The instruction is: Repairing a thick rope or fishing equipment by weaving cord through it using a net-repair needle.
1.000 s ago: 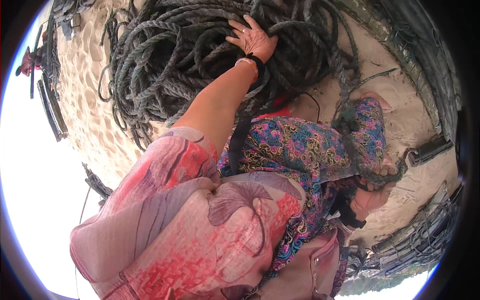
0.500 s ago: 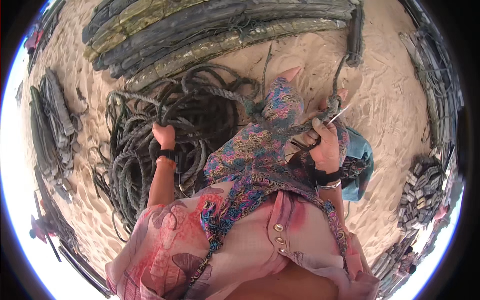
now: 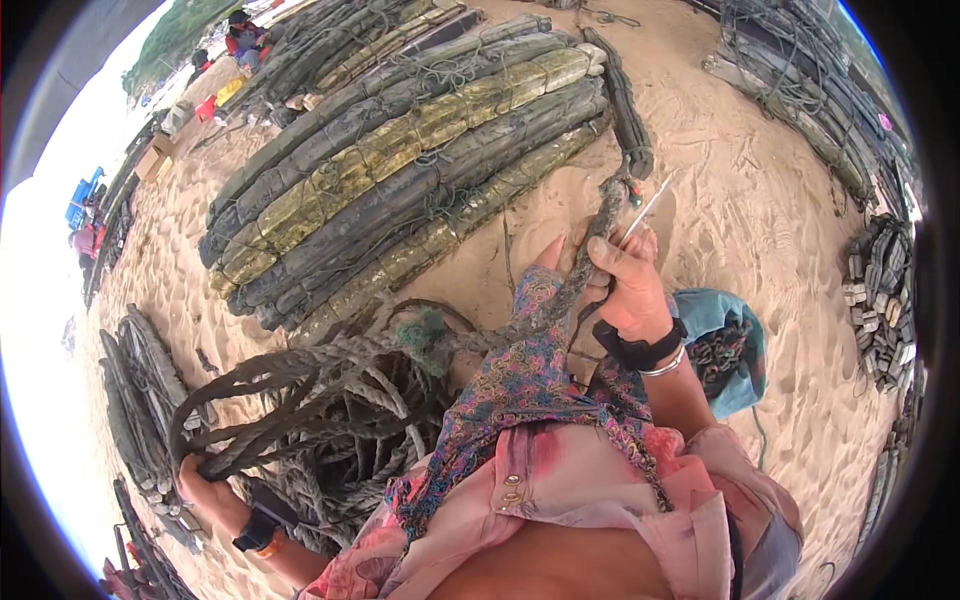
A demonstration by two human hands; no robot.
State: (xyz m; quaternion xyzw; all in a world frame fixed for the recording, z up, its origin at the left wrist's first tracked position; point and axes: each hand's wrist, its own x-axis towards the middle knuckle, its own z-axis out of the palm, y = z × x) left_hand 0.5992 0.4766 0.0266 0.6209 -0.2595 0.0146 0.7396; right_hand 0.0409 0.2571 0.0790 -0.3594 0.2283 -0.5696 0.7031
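Note:
My left hand [image 3: 203, 488] is closed around several loops of thick dark rope [image 3: 235, 385], pulled out to the left from the coiled heap [image 3: 345, 450]. In front of me, my right hand [image 3: 632, 285] grips a rough, fuzzy grey rope [image 3: 575, 285] and also a thin, pale, pointed tool [image 3: 650, 210], which sticks out past the thumb. That rope runs from the coil across my lap, over patterned cloth [image 3: 530, 370], to the far bundle. A tuft of green frayed fibre [image 3: 425, 340] sits on the rope near the coil. Most of my right fingers are hidden.
Long dark and yellowish bundles [image 3: 430, 160] lie roped together on the sand ahead, with a narrow one [image 3: 620, 100] beside them. To the right sits a blue bag [image 3: 745, 375] with dark contents. More bundles [image 3: 790, 110] and a block pile [image 3: 880, 300] lie farther right. People are far left.
My left hand has swung out left, dragging rope loops with it. My right hand has moved forward, still on the rope and pale tool. The view has tilted up.

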